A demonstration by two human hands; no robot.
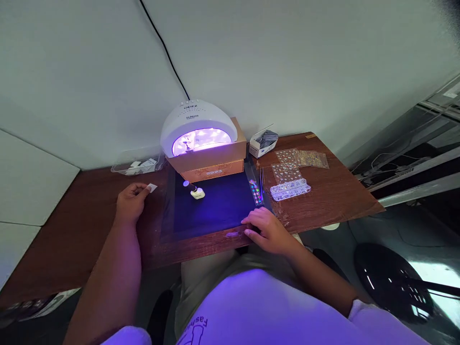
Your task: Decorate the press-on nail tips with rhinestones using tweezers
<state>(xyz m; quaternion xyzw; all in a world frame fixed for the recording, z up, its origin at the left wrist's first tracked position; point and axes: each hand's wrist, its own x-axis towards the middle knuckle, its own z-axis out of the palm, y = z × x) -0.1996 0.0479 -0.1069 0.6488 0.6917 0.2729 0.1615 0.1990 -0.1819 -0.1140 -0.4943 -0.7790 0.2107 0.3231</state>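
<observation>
1. Head view, left hand: At the left of a brown wood-grain table (334, 196), the person's left hand (130, 201) pinches a small white piece (153, 188) between thumb and fingertips, the other fingers curled in.
2. Head view, right hand: The right hand (265, 230) lies at the table's near edge, partly open with fingers loosely bent, nothing visible in its grasp. It is near the lower end of a strip of colorful decorations (256, 192).
3. Head view, center: A white lamp (197, 115) glows violet above a cardboard box (212, 162), the box wall crossing in front of its lower opening. A black cord (163, 43) runs up the wall behind. On the dark mat (215, 206) in front is a small pale bottle (197, 193) with a dark cap; whether it stands or lies is unclear.
4. Head view, sides: Left of the lamp, a clear tray (120, 168) holds white pieces. To the right, a small open carton (257, 149) holds gray strips. Patterned clear sheets (287, 171) lie behind a clear compartment case (290, 189), while slim tweezers (262, 179) rest beside the decorated strip.
</observation>
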